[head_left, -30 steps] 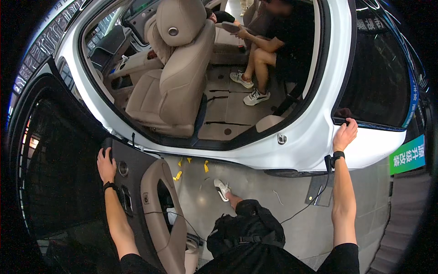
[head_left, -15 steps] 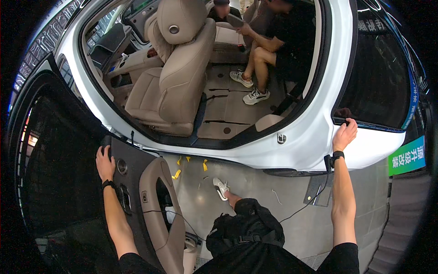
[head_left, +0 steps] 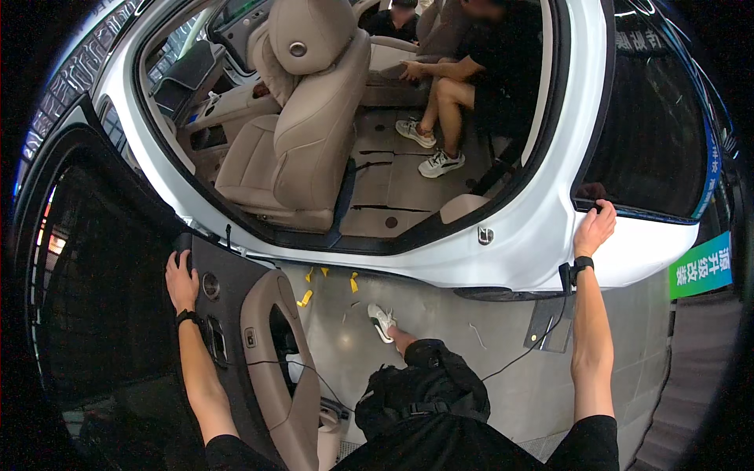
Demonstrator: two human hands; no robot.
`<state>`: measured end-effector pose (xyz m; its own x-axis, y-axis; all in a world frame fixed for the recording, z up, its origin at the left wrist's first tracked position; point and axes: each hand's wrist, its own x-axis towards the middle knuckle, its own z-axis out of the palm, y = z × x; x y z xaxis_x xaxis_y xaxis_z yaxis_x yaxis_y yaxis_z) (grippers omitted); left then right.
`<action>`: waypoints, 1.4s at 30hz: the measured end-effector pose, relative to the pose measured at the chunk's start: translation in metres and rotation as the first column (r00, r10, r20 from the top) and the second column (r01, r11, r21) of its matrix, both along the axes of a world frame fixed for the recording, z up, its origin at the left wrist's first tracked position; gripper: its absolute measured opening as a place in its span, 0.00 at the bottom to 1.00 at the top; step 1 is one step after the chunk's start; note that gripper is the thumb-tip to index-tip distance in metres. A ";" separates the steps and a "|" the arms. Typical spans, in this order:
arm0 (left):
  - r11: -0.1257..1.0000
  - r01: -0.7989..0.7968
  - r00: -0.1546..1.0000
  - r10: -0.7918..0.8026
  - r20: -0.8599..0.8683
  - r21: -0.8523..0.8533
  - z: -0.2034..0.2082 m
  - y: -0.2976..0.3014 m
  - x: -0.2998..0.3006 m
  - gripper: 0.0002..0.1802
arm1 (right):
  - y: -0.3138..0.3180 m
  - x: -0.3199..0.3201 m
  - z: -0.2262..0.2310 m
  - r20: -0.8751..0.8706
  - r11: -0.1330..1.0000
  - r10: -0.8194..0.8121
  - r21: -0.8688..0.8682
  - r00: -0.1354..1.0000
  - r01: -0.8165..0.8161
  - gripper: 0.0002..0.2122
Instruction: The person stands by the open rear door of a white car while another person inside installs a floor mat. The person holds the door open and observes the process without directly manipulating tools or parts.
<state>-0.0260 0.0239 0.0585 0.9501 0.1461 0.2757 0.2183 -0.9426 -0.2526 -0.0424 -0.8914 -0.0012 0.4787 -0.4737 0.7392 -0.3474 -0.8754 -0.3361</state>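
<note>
In the head view, the left hand [head_left: 182,281] lies over the top edge of the open door [head_left: 224,271], fingers a little spread beside the dark door glass [head_left: 102,259]; whether that grip clasps the edge or merely rests there, I cannot tell. The door stands swung out on the left, its beige armrest [head_left: 271,385] just right of the left forearm. The right hand [head_left: 594,228] touches the white car [head_left: 518,263] at the lower front corner of the rear window [head_left: 652,133], its grip loose, fingers parted and slightly bent, closed around nothing. Each wrist wears a black band (a thin cable [head_left: 512,364] runs from near the right one toward the person's middle). Between the hands the doorway shows a beige seat [head_left: 314,141] and, further back, a seated co-worker [head_left: 503,78] in black with white shoes [head_left: 441,164]; another person [head_left: 393,27] appears beyond. Below, yellow scraps [head_left: 305,298] lie on the grey floor [head_left: 440,314] near the person's own white shoe [head_left: 382,323], and a flat grey piece [head_left: 540,320] lies left of the right forearm
</note>
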 end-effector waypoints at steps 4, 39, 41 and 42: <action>1.000 -0.001 1.000 0.000 -0.009 -0.009 0.001 -0.001 0.000 0.31 | -0.001 0.000 -0.001 0.002 1.000 0.002 -0.008 1.000 -0.001 0.13; 0.996 -0.072 0.997 0.070 -0.043 -0.046 0.010 -0.013 0.000 0.30 | 0.001 0.000 0.000 0.005 1.000 0.000 -0.010 1.000 0.000 0.13; 0.996 -0.070 0.997 0.068 -0.039 -0.049 0.010 -0.013 0.000 0.30 | 0.001 0.001 0.000 0.004 1.000 0.001 -0.009 1.000 -0.001 0.13; 0.996 -0.069 0.997 0.067 -0.037 -0.051 0.010 -0.013 0.000 0.30 | 0.001 0.001 0.000 0.001 1.000 0.000 -0.009 1.000 0.000 0.13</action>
